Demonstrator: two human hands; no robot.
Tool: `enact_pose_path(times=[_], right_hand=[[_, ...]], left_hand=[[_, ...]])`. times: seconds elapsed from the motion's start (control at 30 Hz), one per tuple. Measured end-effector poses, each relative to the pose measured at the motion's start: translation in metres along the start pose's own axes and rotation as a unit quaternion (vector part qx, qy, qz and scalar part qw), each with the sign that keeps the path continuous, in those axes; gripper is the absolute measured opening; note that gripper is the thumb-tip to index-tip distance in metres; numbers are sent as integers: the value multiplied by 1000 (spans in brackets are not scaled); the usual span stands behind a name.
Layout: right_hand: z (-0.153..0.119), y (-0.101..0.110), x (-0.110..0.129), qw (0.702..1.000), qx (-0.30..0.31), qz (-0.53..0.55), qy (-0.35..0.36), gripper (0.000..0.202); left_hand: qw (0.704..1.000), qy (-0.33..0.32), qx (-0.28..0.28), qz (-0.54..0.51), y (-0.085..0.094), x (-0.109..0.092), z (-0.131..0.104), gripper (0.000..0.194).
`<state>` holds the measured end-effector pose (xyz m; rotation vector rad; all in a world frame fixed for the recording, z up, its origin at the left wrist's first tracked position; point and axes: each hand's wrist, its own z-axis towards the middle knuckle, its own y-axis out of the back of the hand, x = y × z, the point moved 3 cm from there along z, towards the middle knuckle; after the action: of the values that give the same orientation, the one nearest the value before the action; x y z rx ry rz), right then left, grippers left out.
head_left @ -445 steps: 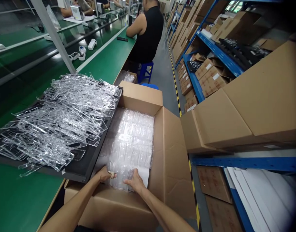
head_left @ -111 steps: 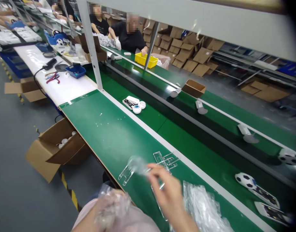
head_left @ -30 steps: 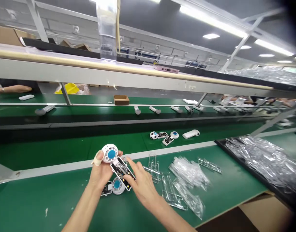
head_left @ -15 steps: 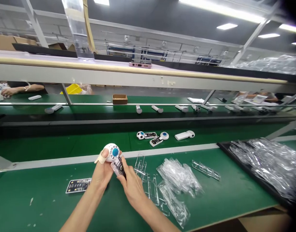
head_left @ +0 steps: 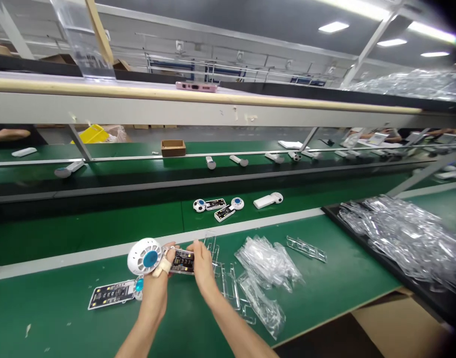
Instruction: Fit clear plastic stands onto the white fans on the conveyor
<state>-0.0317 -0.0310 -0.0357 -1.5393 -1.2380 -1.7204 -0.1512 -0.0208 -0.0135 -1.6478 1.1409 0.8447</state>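
A white handheld fan (head_left: pixel 145 256) with a slotted round head and a blue hub is held level above the green bench. My left hand (head_left: pixel 159 281) is closed around its neck, a pale wrap on one finger. My right hand (head_left: pixel 202 263) grips the far end of the handle, whose dark circuit board (head_left: pixel 182 260) lies exposed; clear plastic shows along its edges. Below my left hand another opened fan (head_left: pixel 111 294) rests on the bench, its head partly hidden. Clear plastic frames (head_left: pixel 228 283) lie just right of my right hand.
Clear plastic bags (head_left: pixel 267 263) are heaped right of the frames, near a single clear frame (head_left: pixel 306 248). A black tray (head_left: pixel 349 231) holds many clear parts at right. Several fans (head_left: pixel 224 213) lie on the green conveyor (head_left: pixel 101 219) beyond the pale rail. Co-workers' arms (head_left: pixel 10 134) show across the line.
The fan has turned in my hands: its head now points left and its handle right. My right hand has shifted to the handle's end. The camera view has swung slightly right.
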Motion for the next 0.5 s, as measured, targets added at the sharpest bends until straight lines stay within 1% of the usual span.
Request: enact_pose_path(times=[0.03,0.07,0.17,0.23,0.27,0.3,0.37,0.4,0.43,0.47,0.5], right_hand=[[3,-4,-4,1000,-12,22,-17,49],[4,-8,-7,999,-18,38,-16,49],[4,-17,-12,998,-34,54,25,47],[7,-23,-14,999,-23,11,37,48],[10,-25,-16,999,-8,-21,41,48],[15,-27,-18,997,13,-54,47,48],[29,-22,-22,990,65,-101,70,46],[38,-15,-26,986,89,-112,85,41],[46,-4,-30,983,107,-114,100,34],[55,9,-36,976,127,-131,121,28],[63,23,-44,967,143,-156,143,27]], left_hand=[[1000,-7,-5,5,0,0,-3,57],[1000,-11,-6,7,1,1,-5,61],[1000,-13,0,1,6,5,-7,63],[1000,-8,-8,5,10,11,3,59],[1000,1,-11,11,12,13,12,57],[999,16,-8,26,14,16,26,55],[996,54,3,71,19,18,63,49],[993,69,5,97,23,16,86,45],[990,77,-6,122,29,12,111,41],[987,76,-25,142,36,6,136,38],[983,73,-50,162,44,-3,160,35]])
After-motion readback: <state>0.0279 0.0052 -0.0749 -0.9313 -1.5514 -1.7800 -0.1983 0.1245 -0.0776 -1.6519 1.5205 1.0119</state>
